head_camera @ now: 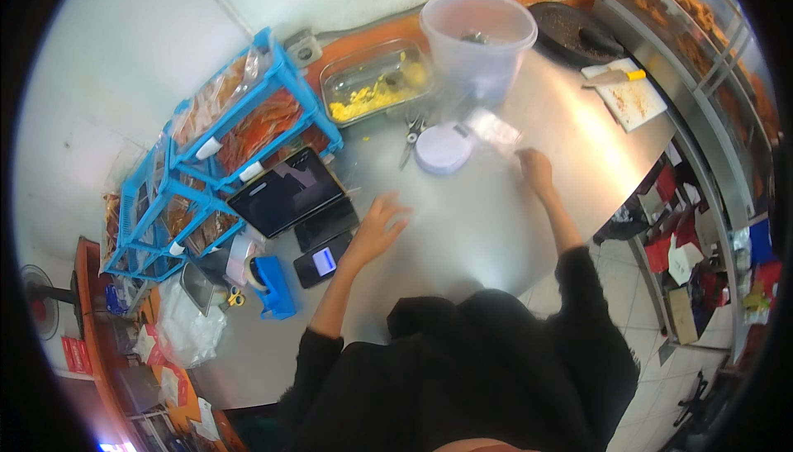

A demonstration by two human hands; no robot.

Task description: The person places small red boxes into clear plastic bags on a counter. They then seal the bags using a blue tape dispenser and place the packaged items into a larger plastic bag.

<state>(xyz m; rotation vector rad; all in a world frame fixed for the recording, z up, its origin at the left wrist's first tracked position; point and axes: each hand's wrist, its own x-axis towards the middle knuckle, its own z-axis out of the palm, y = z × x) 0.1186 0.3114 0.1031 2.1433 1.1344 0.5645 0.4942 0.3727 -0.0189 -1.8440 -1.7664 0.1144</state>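
Observation:
My left hand (pixel 382 227) hangs over the steel tabletop (pixel 446 223) with its fingers apart and nothing in them. My right hand (pixel 536 173) is at the near end of a clear plastic packet (pixel 494 126) with pale and reddish contents. Its fingertips are at the packet's corner; whether they grip it I cannot tell. Left of the packet sits a round white kitchen scale (pixel 443 147) with a small dark display. Kitchen scissors (pixel 412 136) with dark handles lie beside the scale. Behind them, a rectangular steel tray (pixel 376 89) holds crumbly yellow food.
A translucent plastic bucket (pixel 477 49) stands at the back, near a stone mortar (pixel 573 33). A yellow-handled knife (pixel 613 77) rests on a white cutting board (pixel 632 102). Leftward are blue stacked baskets (pixel 241 161), a tablet (pixel 288 192), a phone (pixel 316 263) and a blue tape dispenser (pixel 274 288).

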